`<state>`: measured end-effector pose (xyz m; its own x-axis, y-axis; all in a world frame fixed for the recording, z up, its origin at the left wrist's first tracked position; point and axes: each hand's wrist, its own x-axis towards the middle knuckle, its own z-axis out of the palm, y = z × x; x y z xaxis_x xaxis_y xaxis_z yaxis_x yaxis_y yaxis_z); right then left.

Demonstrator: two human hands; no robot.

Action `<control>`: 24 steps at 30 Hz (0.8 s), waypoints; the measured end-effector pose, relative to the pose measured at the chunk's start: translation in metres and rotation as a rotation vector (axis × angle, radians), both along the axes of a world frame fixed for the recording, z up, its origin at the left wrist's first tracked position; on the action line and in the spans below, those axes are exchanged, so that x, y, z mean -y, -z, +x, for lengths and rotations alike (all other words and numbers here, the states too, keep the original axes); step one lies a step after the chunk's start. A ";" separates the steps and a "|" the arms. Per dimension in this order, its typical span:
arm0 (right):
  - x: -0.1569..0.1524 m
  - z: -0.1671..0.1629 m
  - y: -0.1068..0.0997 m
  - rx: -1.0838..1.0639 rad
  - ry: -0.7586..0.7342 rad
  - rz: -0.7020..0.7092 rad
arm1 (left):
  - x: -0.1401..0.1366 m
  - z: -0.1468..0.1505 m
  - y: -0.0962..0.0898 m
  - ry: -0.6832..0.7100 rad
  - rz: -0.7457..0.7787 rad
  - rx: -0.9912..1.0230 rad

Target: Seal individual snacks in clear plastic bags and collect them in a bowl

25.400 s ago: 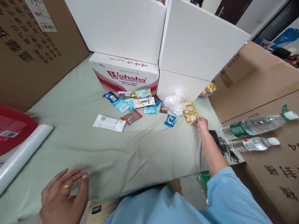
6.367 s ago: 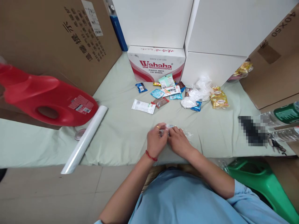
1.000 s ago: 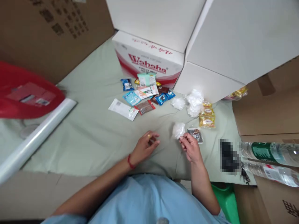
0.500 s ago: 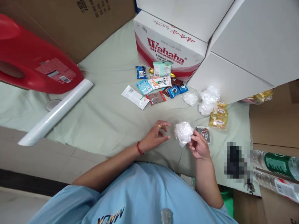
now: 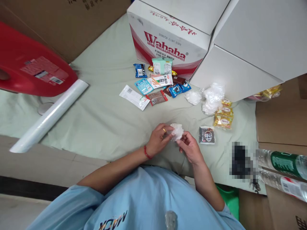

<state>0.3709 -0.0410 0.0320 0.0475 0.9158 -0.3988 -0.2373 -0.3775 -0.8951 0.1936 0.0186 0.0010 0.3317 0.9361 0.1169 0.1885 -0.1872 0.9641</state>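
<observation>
A crumpled bundle of clear plastic film (image 5: 177, 131) is held between my two hands, just above the pale green cloth. My left hand (image 5: 160, 138) pinches its left side, and my right hand (image 5: 190, 147) grips its lower right edge. What lies inside the film cannot be made out. To the right of my right hand is a small dark snack packet (image 5: 207, 135), flat on the cloth. Beyond it lie yellow snack packets (image 5: 223, 117) and more crumpled clear film bundles (image 5: 213, 97).
A pile of snack packets (image 5: 157, 82) lies before the Wahaha carton (image 5: 168, 41). At left are a roll of plastic film (image 5: 49, 116) and a red jug (image 5: 35, 64). White boxes (image 5: 251, 41) stand at the right; plastic bottles (image 5: 285, 163) lie at the right edge.
My left hand has closed on the film bundle it was apart from. My right hand has brought the bundle leftward, uncovering the dark packet. The view has shifted slightly.
</observation>
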 end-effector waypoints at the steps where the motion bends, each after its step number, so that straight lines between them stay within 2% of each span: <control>1: -0.001 -0.001 0.000 0.039 0.017 0.001 | -0.001 0.001 0.000 -0.016 -0.021 0.000; 5: -0.003 0.006 -0.004 0.028 0.127 -0.023 | -0.016 0.002 0.000 -0.185 -0.296 0.065; 7: -0.001 0.016 -0.008 -0.026 0.183 -0.039 | -0.028 0.005 -0.008 -0.233 -0.396 0.139; 9: 0.003 0.026 -0.011 -0.118 0.264 -0.043 | -0.042 0.011 -0.021 -0.140 -0.431 0.259; 12: 0.007 0.039 -0.014 -0.321 0.418 -0.037 | -0.062 0.025 -0.044 0.099 -0.402 0.392; 14: 0.010 0.043 -0.014 -0.452 0.523 -0.028 | -0.070 0.034 -0.052 0.134 -0.320 0.360; 16: 0.013 0.041 -0.013 -0.556 0.591 -0.026 | -0.069 0.040 -0.051 0.137 -0.325 0.287; 18: 0.017 0.035 -0.009 -0.621 0.603 -0.037 | -0.057 0.043 -0.043 0.213 -0.497 0.242; 21: 0.022 0.021 0.002 -0.609 0.523 -0.068 | -0.030 0.041 -0.026 0.358 -0.777 0.270; 24: 0.025 0.011 0.010 -0.440 0.323 -0.152 | -0.012 0.036 -0.017 0.287 -0.796 0.344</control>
<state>0.3824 -0.0663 0.0219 0.1150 0.8128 -0.5710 -0.7009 -0.3409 -0.6265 0.2296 0.0308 0.0178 0.6302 0.6698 -0.3927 -0.0843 0.5617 0.8230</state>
